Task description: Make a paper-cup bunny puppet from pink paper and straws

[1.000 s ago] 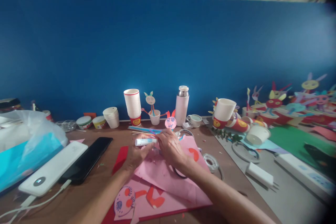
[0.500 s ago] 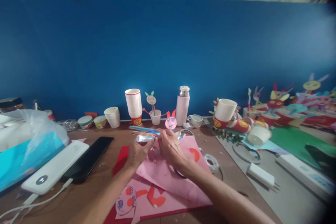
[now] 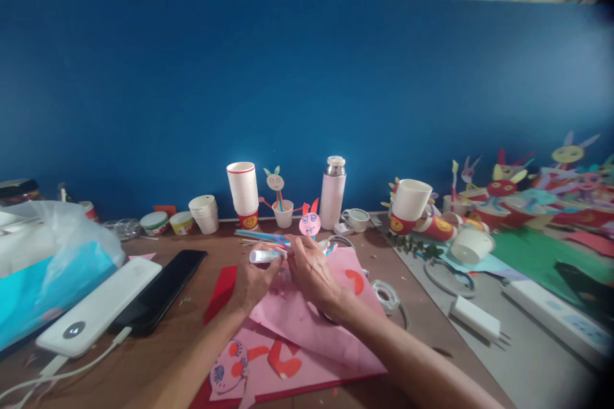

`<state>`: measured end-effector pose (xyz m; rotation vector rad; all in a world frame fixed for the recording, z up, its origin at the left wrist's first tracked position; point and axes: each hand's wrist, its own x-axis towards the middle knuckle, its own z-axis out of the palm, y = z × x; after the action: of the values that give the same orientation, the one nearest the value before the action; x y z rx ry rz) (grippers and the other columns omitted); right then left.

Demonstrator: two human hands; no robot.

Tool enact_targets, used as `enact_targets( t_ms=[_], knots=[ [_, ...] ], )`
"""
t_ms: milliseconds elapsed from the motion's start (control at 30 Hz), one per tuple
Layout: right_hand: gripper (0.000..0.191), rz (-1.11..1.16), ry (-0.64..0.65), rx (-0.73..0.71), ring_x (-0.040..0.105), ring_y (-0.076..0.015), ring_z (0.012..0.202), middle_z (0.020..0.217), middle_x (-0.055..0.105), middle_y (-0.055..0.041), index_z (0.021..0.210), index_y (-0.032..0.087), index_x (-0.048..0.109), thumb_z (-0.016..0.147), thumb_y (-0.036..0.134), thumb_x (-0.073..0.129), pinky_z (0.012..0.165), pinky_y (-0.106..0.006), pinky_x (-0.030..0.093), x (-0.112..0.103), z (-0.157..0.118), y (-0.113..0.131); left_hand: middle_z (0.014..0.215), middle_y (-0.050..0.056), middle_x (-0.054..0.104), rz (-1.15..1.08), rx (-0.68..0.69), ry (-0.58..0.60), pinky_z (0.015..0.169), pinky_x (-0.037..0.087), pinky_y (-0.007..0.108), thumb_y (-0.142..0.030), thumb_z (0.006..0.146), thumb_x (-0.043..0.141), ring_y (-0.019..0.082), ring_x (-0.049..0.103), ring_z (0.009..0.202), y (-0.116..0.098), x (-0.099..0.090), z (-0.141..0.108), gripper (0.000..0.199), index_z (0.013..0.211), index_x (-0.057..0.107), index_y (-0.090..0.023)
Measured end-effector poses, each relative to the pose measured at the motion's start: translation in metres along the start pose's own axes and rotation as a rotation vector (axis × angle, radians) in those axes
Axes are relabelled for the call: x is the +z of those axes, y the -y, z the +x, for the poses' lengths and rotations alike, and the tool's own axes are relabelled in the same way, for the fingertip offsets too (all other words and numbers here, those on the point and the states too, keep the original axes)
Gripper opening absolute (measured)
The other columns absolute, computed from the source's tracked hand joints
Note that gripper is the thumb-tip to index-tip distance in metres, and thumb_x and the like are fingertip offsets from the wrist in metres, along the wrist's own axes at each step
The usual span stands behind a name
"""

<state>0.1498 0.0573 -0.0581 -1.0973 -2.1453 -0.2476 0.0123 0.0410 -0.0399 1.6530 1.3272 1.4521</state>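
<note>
A white, partly clear tube like a glue stick (image 3: pixel 261 257) lies sideways in my left hand (image 3: pixel 254 284), closed around it by thumb and fingers. My right hand (image 3: pixel 314 275) meets its right end with bent, closed fingers; what they pinch is hidden. Just above the right hand shows a pink paper rabbit face (image 3: pixel 309 223) with red ears and drawn features; its lower part is hidden. Under both hands lies pink paper (image 3: pixel 307 326) with red cut pieces (image 3: pixel 286 365). A cut-out with blue and red drawing (image 3: pixel 229 370) is at its lower left.
Behind the hands stand a stack of paper cups (image 3: pixel 242 188), a rabbit in a cup (image 3: pixel 283 213) and a thermos (image 3: pixel 332 195). A power bank (image 3: pixel 103 307) and phone (image 3: pixel 163 291) lie left. Tape (image 3: pixel 385 296), a charger (image 3: pixel 474 319) and a power strip (image 3: pixel 561 319) are right.
Both hands stay in nearly the same place, with the tube still in the left one. The whole view has shifted very slightly.
</note>
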Motion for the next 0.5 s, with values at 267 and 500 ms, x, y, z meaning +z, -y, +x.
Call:
enact_targets(
  t_ms=[267, 500],
  knots=[
    [0.035, 0.034, 0.007, 0.042, 0.048, -0.0198, 0.079, 0.083, 0.054, -0.009, 0.116, 0.012, 0.041, 0.081, 0.006, 0.038, 0.064, -0.029, 0.042, 0.001, -0.001, -0.001, 0.071, 0.002, 0.067, -0.005, 0.025, -0.03, 0.064, 0.046, 0.026, -0.029, 0.067, 0.062, 0.018, 0.061, 0.067, 0.005, -0.012, 0.007, 0.011, 0.072, 0.059, -0.02],
    [0.034, 0.029, 0.006, 0.007, 0.048, -0.0209, 0.085, 0.088, 0.056, -0.011, 0.115, 0.01, 0.042, 0.082, 0.007, 0.038, 0.069, -0.03, 0.043, 0.001, -0.001, -0.001, 0.067, 0.001, 0.065, 0.059, 0.062, 0.039, 0.062, 0.044, 0.025, -0.027, 0.067, 0.061, 0.016, 0.06, 0.063, 0.005, -0.004, 0.004, 0.008, 0.068, 0.057, -0.02]
  ],
)
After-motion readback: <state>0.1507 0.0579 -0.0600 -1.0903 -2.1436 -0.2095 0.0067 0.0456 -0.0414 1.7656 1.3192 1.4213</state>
